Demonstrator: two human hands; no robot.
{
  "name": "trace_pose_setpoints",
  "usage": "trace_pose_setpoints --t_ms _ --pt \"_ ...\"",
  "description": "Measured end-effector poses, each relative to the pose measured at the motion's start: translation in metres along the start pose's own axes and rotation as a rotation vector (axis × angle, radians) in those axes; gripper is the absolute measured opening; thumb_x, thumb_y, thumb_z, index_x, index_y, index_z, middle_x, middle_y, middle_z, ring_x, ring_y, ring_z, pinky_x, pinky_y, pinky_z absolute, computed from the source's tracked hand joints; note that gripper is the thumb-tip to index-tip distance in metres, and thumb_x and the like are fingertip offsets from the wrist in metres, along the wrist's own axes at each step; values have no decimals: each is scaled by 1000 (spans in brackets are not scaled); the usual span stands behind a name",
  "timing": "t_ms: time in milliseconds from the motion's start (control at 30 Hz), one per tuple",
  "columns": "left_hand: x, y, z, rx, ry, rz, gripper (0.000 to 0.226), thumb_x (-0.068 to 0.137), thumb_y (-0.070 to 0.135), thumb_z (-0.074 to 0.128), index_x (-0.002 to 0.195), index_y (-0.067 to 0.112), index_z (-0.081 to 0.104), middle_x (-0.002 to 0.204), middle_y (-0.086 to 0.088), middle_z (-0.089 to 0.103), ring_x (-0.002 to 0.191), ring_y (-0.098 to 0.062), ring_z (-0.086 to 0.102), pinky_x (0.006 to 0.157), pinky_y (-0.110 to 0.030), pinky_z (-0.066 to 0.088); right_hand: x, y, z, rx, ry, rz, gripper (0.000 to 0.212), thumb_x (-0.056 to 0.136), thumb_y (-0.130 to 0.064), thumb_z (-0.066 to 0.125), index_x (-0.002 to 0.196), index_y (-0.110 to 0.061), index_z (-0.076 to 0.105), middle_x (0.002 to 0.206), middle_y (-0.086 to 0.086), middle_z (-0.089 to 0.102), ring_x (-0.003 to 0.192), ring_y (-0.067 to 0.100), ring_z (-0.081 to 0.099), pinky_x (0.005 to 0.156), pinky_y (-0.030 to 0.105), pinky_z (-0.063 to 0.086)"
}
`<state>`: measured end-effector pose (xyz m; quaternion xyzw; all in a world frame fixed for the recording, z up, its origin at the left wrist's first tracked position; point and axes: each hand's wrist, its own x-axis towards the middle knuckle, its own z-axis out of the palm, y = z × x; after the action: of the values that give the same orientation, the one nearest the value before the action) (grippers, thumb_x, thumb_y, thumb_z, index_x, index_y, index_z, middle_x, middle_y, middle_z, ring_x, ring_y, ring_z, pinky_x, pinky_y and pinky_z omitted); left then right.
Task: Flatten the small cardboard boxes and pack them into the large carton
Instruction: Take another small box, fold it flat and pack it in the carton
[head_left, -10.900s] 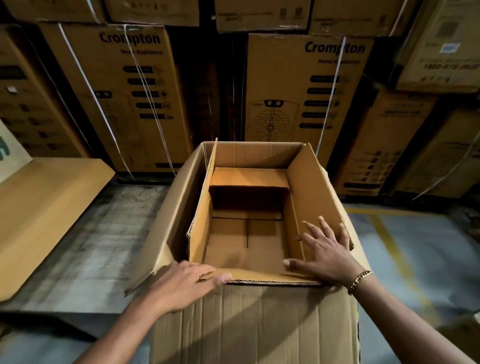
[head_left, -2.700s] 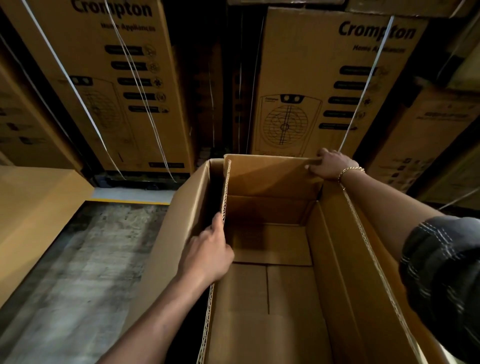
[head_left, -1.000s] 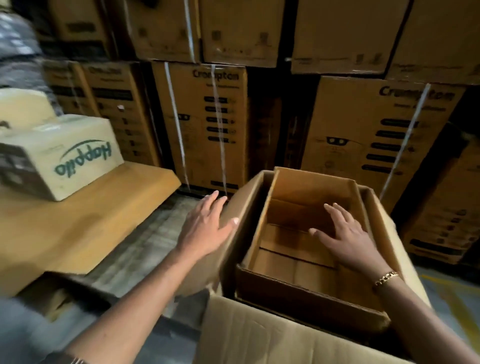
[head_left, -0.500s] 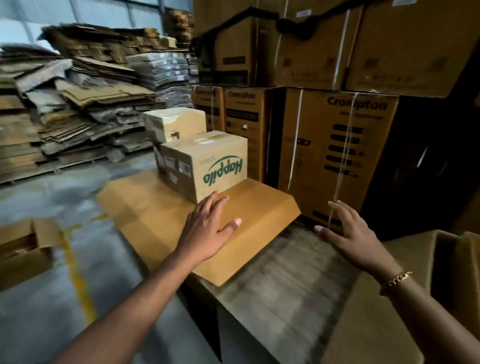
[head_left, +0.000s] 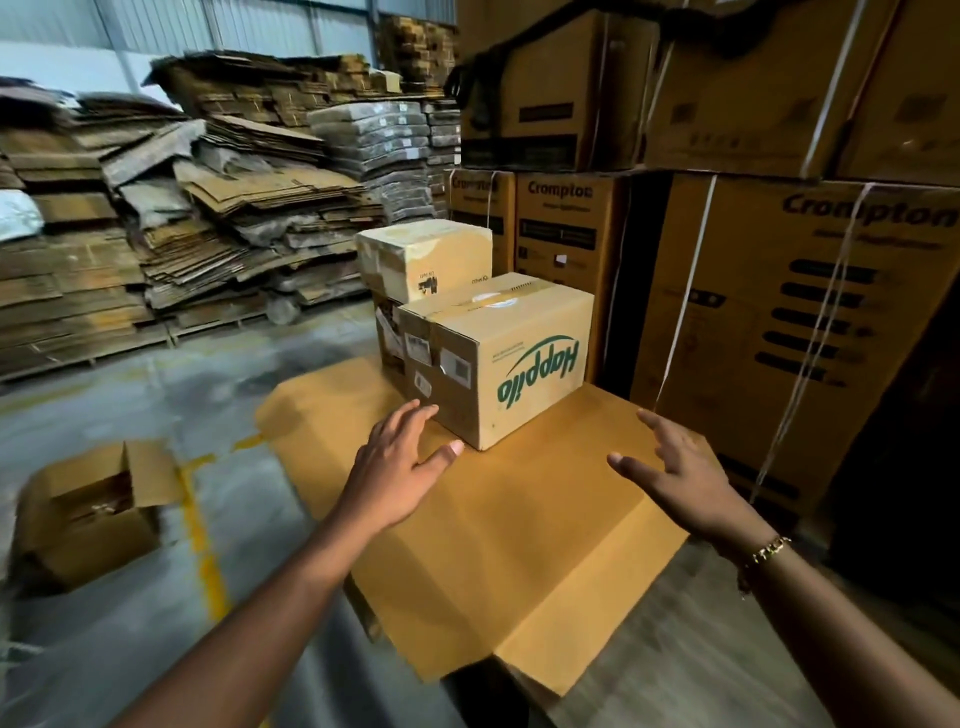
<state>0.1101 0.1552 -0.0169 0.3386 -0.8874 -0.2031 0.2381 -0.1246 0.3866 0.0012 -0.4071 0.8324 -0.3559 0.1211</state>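
My left hand (head_left: 397, 475) and right hand (head_left: 675, 475) hover with fingers spread and holding nothing above a flat yellow-brown cardboard sheet (head_left: 519, 545), the left fingertips just beside the near corner of a sealed tan cardboard box printed with green upside-down "Happilo" lettering (head_left: 498, 358). A paler sealed cardboard box (head_left: 423, 257) sits stacked behind it at the far end of the sheet. Tall strapped brown "Crompton" cartons (head_left: 779, 322) wall the right side, ragged piles of flattened cardboard (head_left: 182, 218) fill the far left, and a small open brown box (head_left: 93, 512) rests on the grey concrete floor (head_left: 156, 395) at near left.
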Motion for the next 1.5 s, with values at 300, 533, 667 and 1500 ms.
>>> trace_pose_setpoints --t_ms 300,533,667,1500 --pt "129 -73 -6 -67 -7 -102 64 92 64 52 146 31 44 156 1 35 142 -23 33 111 -49 38 151 -27 50 268 -38 47 82 91 -53 63 157 -29 21 165 -1 21 144 25 34 115 49 35" --pt "237 -124 -2 -146 -37 -158 59 96 53 54 146 25 45 155 -5 38 135 -26 43 107 -43 38 233 -41 102 405 -76 184 95 81 -64 64 157 -30 20 166 1 18 143 27 35 102 50 47" --pt "323 -156 7 -325 -63 -223 63 96 55 53 149 24 41 156 -11 38 139 -32 41 107 -45 38 277 -47 132 490 -40 286 81 93 -50 62 157 -29 18 164 2 22 137 29 40 89 43 47" --pt "351 -200 65 -438 -474 24 85 68 91 53 125 27 56 119 5 60 103 -16 61 88 -43 54 210 -78 158 429 443 614 47 87 -56 64 122 -28 52 114 -3 64 96 11 64 68 32 59"
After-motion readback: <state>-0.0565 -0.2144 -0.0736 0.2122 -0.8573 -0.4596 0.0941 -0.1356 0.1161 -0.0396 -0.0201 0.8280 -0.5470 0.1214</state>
